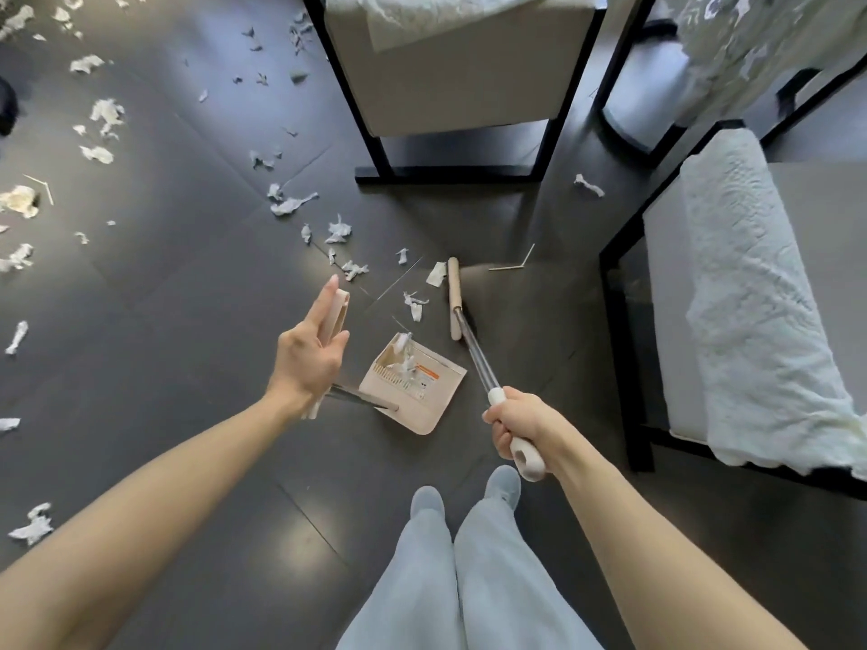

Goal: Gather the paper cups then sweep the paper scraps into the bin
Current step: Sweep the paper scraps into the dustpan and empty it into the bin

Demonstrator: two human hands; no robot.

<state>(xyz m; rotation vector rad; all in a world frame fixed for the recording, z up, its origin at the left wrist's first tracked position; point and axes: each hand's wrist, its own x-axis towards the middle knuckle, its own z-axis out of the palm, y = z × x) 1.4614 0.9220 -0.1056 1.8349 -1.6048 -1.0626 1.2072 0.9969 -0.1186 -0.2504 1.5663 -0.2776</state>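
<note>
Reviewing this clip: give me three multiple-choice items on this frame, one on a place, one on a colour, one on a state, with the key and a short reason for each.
1. Where does the dustpan lie?
A. On the chair seat
B. On the dark floor, between the two hands
C. Leaning against the chair leg

2. What colour is the broom handle's grip?
A. White
B. Red
C. Black

3. What is the state of the dustpan?
A. Empty
B. Upside down
C. Holding a few paper scraps

Key:
1 B: it sits on the floor, with the left hand to one side and the right hand to the other.
2 A: the grip in the right fist is white.
3 C: white paper scraps lie at its far end.
</note>
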